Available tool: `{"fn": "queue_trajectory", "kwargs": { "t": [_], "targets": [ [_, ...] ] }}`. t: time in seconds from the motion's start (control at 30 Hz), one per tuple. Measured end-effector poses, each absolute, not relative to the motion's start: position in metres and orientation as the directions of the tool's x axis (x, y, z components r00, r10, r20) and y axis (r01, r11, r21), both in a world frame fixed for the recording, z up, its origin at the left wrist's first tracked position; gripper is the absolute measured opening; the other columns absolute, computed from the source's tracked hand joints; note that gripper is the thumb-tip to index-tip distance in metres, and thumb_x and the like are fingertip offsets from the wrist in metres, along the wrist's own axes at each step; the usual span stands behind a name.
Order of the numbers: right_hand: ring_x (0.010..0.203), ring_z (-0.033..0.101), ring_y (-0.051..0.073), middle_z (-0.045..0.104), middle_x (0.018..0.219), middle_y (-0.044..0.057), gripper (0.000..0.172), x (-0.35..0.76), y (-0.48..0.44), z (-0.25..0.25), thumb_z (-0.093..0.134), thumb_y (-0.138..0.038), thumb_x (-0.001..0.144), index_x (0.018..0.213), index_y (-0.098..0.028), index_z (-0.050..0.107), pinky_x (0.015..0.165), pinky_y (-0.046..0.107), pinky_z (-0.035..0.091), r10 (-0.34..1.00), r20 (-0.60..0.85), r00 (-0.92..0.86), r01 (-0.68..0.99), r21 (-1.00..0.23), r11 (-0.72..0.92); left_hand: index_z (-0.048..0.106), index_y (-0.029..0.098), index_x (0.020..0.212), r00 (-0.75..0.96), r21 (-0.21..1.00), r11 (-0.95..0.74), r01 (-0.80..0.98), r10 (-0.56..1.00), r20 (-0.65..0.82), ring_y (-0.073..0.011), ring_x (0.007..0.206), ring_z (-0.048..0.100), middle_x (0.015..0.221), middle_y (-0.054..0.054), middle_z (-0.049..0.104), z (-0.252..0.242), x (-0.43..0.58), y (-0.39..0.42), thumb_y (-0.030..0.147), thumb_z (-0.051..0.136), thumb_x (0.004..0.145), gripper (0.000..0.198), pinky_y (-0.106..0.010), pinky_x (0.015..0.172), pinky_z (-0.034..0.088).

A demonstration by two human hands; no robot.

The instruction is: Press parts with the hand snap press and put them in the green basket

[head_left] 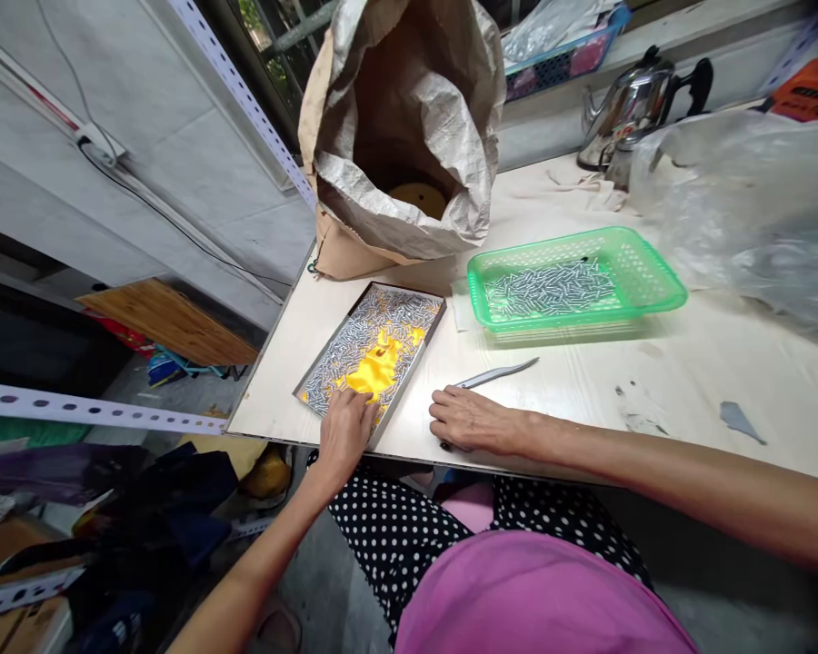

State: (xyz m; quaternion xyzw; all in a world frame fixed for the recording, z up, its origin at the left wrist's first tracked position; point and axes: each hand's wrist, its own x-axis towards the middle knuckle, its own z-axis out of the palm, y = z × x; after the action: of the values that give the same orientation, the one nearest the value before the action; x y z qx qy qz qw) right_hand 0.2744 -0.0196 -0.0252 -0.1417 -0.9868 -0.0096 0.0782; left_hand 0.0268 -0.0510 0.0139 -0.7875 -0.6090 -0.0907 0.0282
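My left hand rests at the near end of a shallow rectangular metal tray, its fingers bent down among small silvery metal pins. Whether a pin is between them is hidden. Bright yellow patches show among the pins. To the right, my right hand lies on the table with its fingers curled under. A small dark bit shows beneath it, too hidden to name. A slim grey metal tool with a curved tip, like tweezers, touches or passes by the knuckles; its near end is hidden.
A green plastic basket with similar pins stands right of the tray. Behind it are a large open paper-lined sack, a metal kettle and a clear plastic bag. A grey scrap lies at right. The table's edge runs close before me.
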Motion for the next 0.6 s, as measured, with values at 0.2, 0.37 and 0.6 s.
{"fn": "queue_trajectory", "kwargs": {
  "t": [0.2, 0.37, 0.6],
  "targets": [
    [0.083, 0.049, 0.020, 0.060, 0.084, 0.007, 0.018, 0.270, -0.024, -0.023, 0.044, -0.010, 0.095, 0.094, -0.013, 0.061, 0.073, 0.033, 0.034, 0.305, 0.106, -0.947, 0.308, 0.018, 0.951, 0.071, 0.016, 0.097, 0.184, -0.006, -0.184, 0.983, 0.983, -0.008, -0.0246, 0.097, 0.055, 0.095, -0.010, 0.062, 0.001, 0.022, -0.034, 0.028, 0.053, 0.093, 0.022, -0.034, 0.086, 0.044],
    [0.082, 0.051, 0.019, 0.061, 0.088, 0.008, 0.014, 0.263, -0.017, -0.022, 0.050, -0.013, 0.093, 0.091, -0.015, 0.064, 0.071, 0.032, 0.035, 0.438, 0.075, -0.896, 0.417, -0.195, 0.887, 0.071, 0.015, 0.090, 0.136, 0.007, -0.136, 0.991, 0.985, -0.103, -0.0242, 0.099, 0.056, 0.095, -0.010, 0.064, 0.005, 0.029, -0.022, 0.026, 0.053, 0.091, 0.021, -0.032, 0.085, 0.043],
    [0.086, 0.055, 0.017, 0.062, 0.090, 0.007, 0.022, 0.271, 0.000, -0.001, 0.051, -0.005, 0.085, 0.096, -0.014, 0.068, 0.078, 0.030, 0.043, 0.695, 0.348, -0.629, 0.499, -0.504, 0.705, 0.070, 0.016, 0.077, 0.002, 0.125, 0.023, 0.992, 0.981, -0.194, -0.0209, 0.083, 0.063, 0.084, -0.007, 0.069, 0.004, 0.025, -0.004, 0.019, 0.058, 0.082, 0.013, -0.028, 0.071, 0.043]
  ]
}}
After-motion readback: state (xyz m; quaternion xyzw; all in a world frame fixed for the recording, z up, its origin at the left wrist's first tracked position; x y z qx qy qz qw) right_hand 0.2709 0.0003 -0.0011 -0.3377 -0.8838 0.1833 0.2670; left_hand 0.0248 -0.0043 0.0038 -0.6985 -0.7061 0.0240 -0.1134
